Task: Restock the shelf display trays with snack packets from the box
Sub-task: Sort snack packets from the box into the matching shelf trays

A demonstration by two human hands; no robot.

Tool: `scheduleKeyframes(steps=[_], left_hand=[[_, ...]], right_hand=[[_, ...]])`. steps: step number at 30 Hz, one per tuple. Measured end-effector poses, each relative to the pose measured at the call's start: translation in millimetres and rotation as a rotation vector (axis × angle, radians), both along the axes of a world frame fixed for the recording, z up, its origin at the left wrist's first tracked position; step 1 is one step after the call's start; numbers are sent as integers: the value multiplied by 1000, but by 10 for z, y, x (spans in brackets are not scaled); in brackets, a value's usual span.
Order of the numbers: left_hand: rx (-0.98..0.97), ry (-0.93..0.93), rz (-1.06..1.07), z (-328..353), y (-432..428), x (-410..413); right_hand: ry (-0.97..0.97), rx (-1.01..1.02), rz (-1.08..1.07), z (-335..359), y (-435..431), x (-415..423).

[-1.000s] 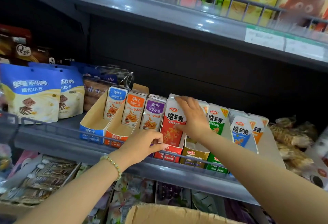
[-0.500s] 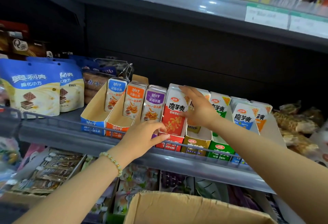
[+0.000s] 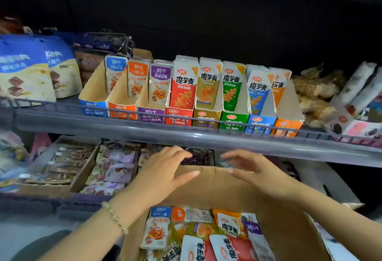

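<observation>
Both hands hover palm-down over the far wall of the cardboard box. The left hand is at 9 o'clock of that wall's middle and the right hand at 3 o'clock. The fingers of each are spread and loose, grasping nothing, placed, I judge, to reach down for the next pick. The box sits at 6 o'clock, just below the shelf, so stock can lift straight up toward 12 o'clock. Inside it, loose snack packets lie flat and overlapping, colours mixed. On the shelf the display trays stand side by side behind the rail, each holding upright packets that lean back, labels forward. The three small trays toward 10 o'clock, blue, orange and purple, show bare card ahead of their packets, so they seem to have room. The red tray looks fuller.
</observation>
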State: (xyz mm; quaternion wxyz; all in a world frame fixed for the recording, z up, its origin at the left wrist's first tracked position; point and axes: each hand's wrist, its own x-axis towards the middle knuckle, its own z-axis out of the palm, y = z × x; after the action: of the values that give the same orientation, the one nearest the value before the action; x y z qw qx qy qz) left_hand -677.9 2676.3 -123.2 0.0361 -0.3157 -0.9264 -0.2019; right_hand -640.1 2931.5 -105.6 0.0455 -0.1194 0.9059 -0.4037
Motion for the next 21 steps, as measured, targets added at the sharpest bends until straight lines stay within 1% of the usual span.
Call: scheduleKeyframes(steps=[2,6,9,10,12,14,17,19,21], left_hand=[[-46,-130,-20,-231,96,74],[-134,-451,-65,-747,296,154],[-225,-651,-101,-1069,437,201],[-275,-699,-112,-1137,476,222],[-381,-747,-131,-1264,511,246],[-417,-791,-106,-1342,526,268],[-396,-869,-88,-1371,552,278],[-349,-952,-54,-1366,554,270],[-308,-986,-50,-1332,546,270]], right_hand=[[-135,71,-3,-433,115,191],[-423,212,5,-1191,317,396],[-632,318,68,-1525,372,447],[-671,355,98,-1578,369,451],[-670,410,122,-1608,345,441],[-683,442,98,-1609,335,424],[-755,550,139,-1635,320,416],[-757,617,195,-1661,317,419],[-758,621,209,-1656,328,426]])
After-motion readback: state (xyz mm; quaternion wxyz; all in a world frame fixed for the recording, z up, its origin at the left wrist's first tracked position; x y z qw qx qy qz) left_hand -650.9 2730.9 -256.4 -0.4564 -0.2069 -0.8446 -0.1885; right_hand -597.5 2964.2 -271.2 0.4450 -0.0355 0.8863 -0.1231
